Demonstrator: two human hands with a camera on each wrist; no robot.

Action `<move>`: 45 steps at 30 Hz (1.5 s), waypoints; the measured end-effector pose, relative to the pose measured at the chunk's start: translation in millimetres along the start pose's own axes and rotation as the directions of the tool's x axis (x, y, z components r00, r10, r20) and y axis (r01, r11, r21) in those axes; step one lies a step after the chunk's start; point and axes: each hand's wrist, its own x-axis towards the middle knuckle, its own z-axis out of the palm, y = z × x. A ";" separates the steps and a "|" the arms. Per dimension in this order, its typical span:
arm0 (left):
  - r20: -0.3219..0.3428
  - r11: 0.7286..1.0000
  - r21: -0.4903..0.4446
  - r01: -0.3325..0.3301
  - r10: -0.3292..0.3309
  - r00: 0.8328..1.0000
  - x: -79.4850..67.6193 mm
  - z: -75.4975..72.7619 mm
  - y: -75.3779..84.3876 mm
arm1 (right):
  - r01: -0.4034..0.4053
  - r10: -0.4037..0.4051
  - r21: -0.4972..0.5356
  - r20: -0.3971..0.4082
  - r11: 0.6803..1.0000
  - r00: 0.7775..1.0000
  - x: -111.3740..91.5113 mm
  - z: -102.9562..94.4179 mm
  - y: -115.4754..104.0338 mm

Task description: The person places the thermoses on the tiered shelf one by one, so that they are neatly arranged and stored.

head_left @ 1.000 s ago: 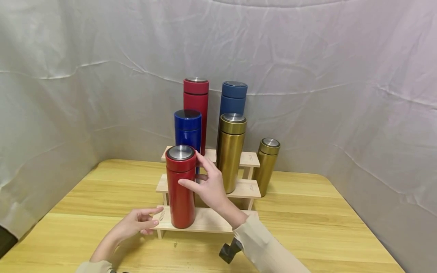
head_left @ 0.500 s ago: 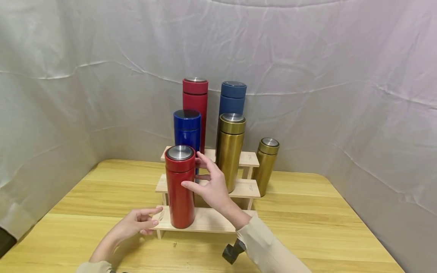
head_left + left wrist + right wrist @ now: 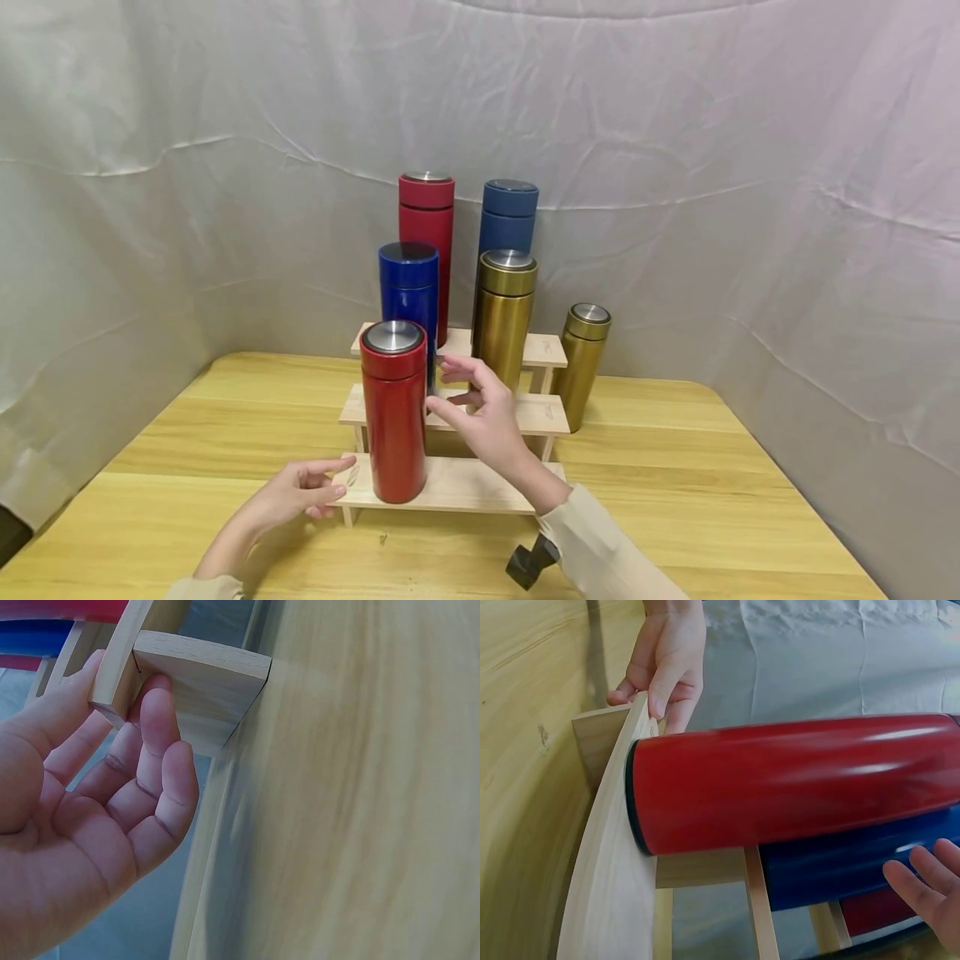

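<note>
A glossy red thermos (image 3: 396, 425) with a steel-topped lid stands upright at the left of the lowest shelf of a wooden three-step stand (image 3: 480, 487). My left hand (image 3: 292, 490) pinches that shelf's left end, thumb above and fingers beneath, as the left wrist view shows at the board's end (image 3: 120, 667). To the right of the red thermos my right hand (image 3: 487, 417) holds nothing, its fingers spread and slightly bent. In the right wrist view its fingers (image 3: 922, 881) are apart from the red thermos, with the blue thermos (image 3: 840, 859) behind.
On the middle shelf stand a shiny blue thermos (image 3: 408, 287) and a gold thermos (image 3: 506, 333). A taller red thermos (image 3: 427, 225) and a dark blue one (image 3: 508, 225) occupy the top shelf. Another gold thermos (image 3: 581, 367) is on the table (image 3: 675, 483), right of the stand.
My right hand has come off the red thermos and drawn back to the right and slightly down. The thermos stays upright in its place; my left hand keeps its grip on the shelf.
</note>
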 end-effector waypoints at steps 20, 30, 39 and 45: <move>0.006 0.999 -0.035 0.003 -0.003 1.000 -0.6 -0.5 0.8 | 0.028 -0.036 -0.100 -0.083 0.995 0.996 -12.8 -29.8 -2.4; 0.008 1.000 -0.028 0.008 -0.008 1.000 -0.6 0.5 3.1 | 0.017 -0.033 -0.106 -0.159 0.994 0.987 -21.4 -51.4 18.8; 0.011 1.000 -0.026 -0.006 0.006 1.000 -0.4 0.5 2.6 | -0.004 -0.018 -0.108 -0.199 0.994 0.980 -32.6 -70.9 36.0; 0.015 0.999 -0.029 -0.017 0.018 1.000 -0.2 0.3 -0.2 | -0.036 0.008 -0.120 -0.228 0.992 0.974 -37.8 -86.1 46.1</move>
